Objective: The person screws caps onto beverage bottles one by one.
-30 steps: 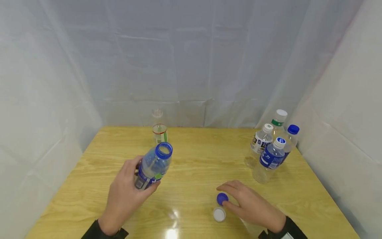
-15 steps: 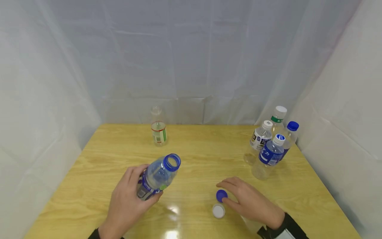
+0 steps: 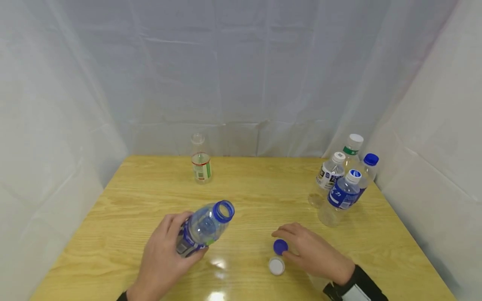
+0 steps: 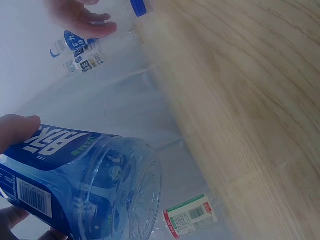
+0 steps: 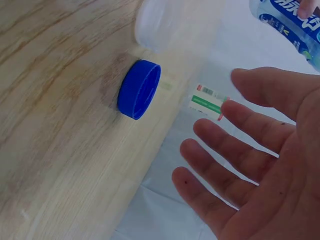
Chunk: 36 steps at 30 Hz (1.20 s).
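Note:
My left hand (image 3: 162, 253) grips an uncapped blue plastic bottle (image 3: 206, 228) round its label. It tilts with its open mouth toward the right, and its base (image 4: 137, 192) faces the left wrist camera. On the right, my right hand (image 3: 308, 255) hovers with relaxed, parted fingers over a blue bottle cap (image 3: 280, 246). The right wrist view shows this cap (image 5: 137, 91) on the wood with a gap between it and the fingertips (image 5: 190, 150). Just in front of it lies a white cap (image 3: 276, 266).
An uncapped clear bottle (image 3: 201, 167) with a red-and-green label stands at the back left. At the back right several capped bottles cluster together, the nearest a blue-labelled one (image 3: 342, 196). White sheeting (image 3: 241, 75) hangs round the wooden table (image 3: 256, 188).
The left hand has brought the bottle lower and rightward, tipping its mouth further to the right. The right hand stays at the blue cap, almost unmoved.

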Available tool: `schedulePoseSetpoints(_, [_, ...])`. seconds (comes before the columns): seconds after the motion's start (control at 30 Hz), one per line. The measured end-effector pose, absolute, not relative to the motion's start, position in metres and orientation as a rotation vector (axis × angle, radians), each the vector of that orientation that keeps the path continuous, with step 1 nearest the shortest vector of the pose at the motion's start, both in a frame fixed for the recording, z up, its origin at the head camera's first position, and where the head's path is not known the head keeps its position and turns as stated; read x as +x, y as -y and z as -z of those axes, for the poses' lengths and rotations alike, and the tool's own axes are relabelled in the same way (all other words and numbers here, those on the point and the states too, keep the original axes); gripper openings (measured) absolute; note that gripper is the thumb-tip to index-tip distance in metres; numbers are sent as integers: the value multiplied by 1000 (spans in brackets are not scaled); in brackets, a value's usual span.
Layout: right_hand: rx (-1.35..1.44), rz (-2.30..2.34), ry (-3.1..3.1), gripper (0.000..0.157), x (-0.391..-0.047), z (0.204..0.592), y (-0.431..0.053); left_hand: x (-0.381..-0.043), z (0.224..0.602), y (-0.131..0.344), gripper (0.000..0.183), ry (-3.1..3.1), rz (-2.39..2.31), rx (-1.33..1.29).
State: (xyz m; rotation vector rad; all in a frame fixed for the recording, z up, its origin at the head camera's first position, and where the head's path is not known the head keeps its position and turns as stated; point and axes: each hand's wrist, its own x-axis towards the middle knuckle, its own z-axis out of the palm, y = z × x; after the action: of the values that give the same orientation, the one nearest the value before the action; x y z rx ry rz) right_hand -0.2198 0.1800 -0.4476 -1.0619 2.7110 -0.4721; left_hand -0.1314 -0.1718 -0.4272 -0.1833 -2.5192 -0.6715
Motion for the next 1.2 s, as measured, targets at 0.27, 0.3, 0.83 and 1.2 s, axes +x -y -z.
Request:
schedulePoseSetpoints(0.27, [-1204,337,-2713,53,-229,468,-176,-130,430,169,90,2541,674,-195])
schedulePoseSetpoints(0.3, [-1220,328,-2715,55,-229,470,-175,-130,431,168,90,2545,669,-193])
schedulePoseSetpoints(0.83, [-1327,285,-2742,32,-232,474,-170,-129,436,167,91,2547,618,-203])
schedulePoseSetpoints(1.2, [-1170,427,-2674,34,-232,445,-166,-129,435,168,89,2567,619,-215])
